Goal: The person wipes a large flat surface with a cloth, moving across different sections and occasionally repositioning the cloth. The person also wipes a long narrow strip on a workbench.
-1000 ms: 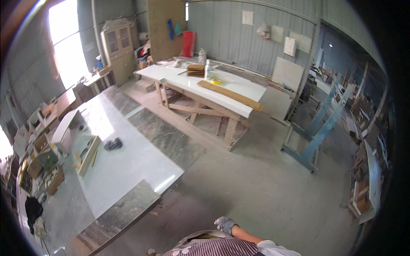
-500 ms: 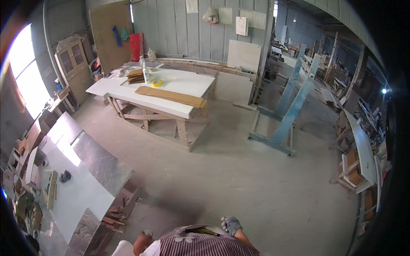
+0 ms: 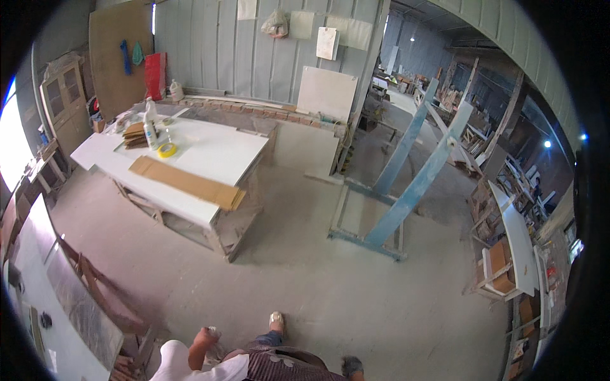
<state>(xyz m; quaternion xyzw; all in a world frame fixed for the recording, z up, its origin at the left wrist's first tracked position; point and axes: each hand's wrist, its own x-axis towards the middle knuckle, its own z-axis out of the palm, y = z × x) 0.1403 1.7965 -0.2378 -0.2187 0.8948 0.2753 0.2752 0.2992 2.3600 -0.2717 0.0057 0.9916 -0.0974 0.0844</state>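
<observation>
My left hand, small at the lower edge, is held in front of my body beside the striped apron. Its fingers are too small and blurred to read. My right hand, in a dark grey glove, hangs low at the apron's right side, its fingers blurred too. I see nothing plainly held in either hand. One shoe shows on the floor ahead of the apron. The thing nearest my left hand is the glossy slab table on the left.
Ahead on the left stands a white-topped table with cardboard strips, yellow tape and a white bottle. A blue metal frame rises from the floor to its right. Panels and a bench line the right side.
My view has turned right, so the tables have slid left and the slab table is partly out of view. My right hand has dropped lower, and a shoe has come into view.
</observation>
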